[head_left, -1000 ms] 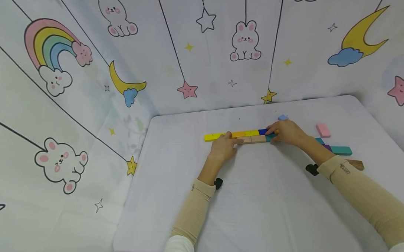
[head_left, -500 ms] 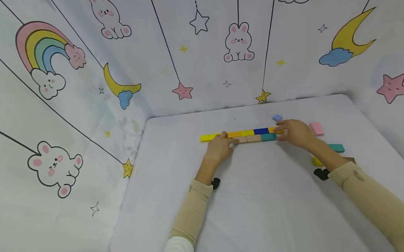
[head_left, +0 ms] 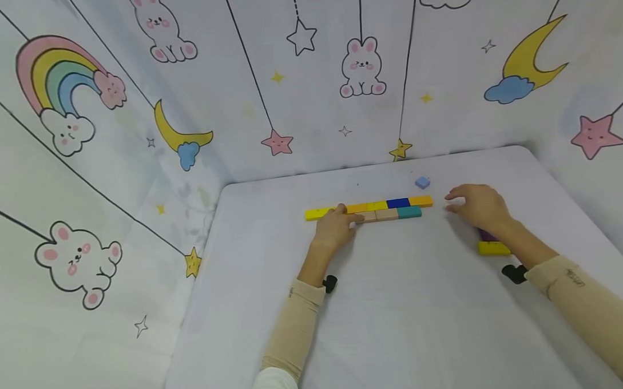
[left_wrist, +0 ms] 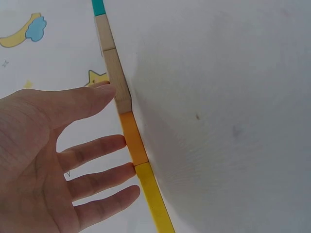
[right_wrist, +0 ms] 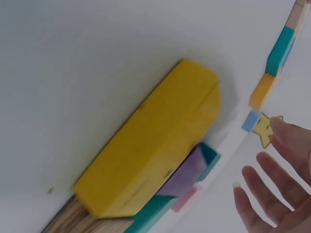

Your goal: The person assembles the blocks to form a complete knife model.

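Two rows of coloured blocks lie against each other on the white table. In the back row are a yellow block [head_left: 316, 214], a dark blue block [head_left: 398, 203] and an orange end block [head_left: 420, 201]. Plain wooden blocks [head_left: 386, 215] and a teal block [head_left: 409, 212] form the front row. My left hand [head_left: 335, 231] rests at the rows' left part, covering some of it. In the left wrist view its thumb touches a wooden block [left_wrist: 114, 63], with straight fingers along the orange block [left_wrist: 134, 138]. My right hand [head_left: 478, 206], fingers apart and holding nothing, hovers right of the rows.
A light blue block [head_left: 422, 182] lies behind the rows. Under the right forearm sit a yellow block [head_left: 493, 248] and a purple block [head_left: 487, 236]. The right wrist view adds a brown-striped block [right_wrist: 68, 218] and a pink block [right_wrist: 184, 199]. A printed curtain [head_left: 308, 91] stands behind.
My right hand has let go of the rows' right end and moved away to the right, uncovering the teal and orange end blocks. The left hand stays in place; the head view has shifted slightly.
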Demonstrator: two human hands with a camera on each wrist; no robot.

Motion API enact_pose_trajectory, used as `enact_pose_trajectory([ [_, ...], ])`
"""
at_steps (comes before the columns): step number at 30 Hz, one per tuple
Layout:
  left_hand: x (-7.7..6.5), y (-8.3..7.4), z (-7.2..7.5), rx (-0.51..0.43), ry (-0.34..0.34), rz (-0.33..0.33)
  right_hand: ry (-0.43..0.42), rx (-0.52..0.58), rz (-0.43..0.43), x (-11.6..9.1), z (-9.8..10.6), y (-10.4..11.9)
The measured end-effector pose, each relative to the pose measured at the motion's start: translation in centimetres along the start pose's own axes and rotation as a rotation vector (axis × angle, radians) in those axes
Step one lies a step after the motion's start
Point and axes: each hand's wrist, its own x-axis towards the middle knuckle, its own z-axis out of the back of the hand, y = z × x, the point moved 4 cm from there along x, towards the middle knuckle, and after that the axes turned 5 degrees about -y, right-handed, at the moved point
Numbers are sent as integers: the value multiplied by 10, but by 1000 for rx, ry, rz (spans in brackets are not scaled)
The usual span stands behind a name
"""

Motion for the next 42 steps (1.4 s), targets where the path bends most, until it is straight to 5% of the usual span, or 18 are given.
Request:
enact_pose_trajectory([
  [17, 0, 3, 2, -14, -15, -8, -8, 28, -123, -27, 13, -49],
  [42, 0, 4, 1, -6, -27, -23, 127, 70, -59, -27, 5, -34],
])
